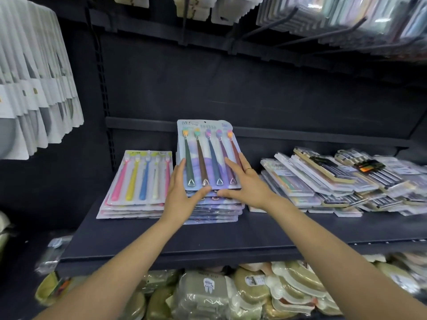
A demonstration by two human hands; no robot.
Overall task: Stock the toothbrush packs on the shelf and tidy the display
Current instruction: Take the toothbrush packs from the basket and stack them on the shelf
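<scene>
Both hands are flat on the top toothbrush pack [208, 158] of the middle stack [215, 209], so this looks like the squaring-up bit. The left hand [182, 192] has straight fingers [179, 168] along the pack's 9 o'clock edge with the thumb on the near edge. The right hand [247, 183] mirrors it at 3 o'clock, fingers spread open and pressing, not gripping anything.

Tip, I'd say: push from both sides evenly and nudge the top pack toward 6 o'clock, since it sits further back than the packs under it. Keep the palms low so the slick plastic doesn't skate off.

The pack is a pale blue-purple card with five dark-handled brushes, coloured heads pointing to 12 o'clock. It's mid-shelf [161, 241], with a shorter stack of pastel brush packs [138, 181] just beside it at 9 o'clock and a messy fanned pile of flat packs [335, 181] at 3 o'clock that probably needs tidying too.
</scene>
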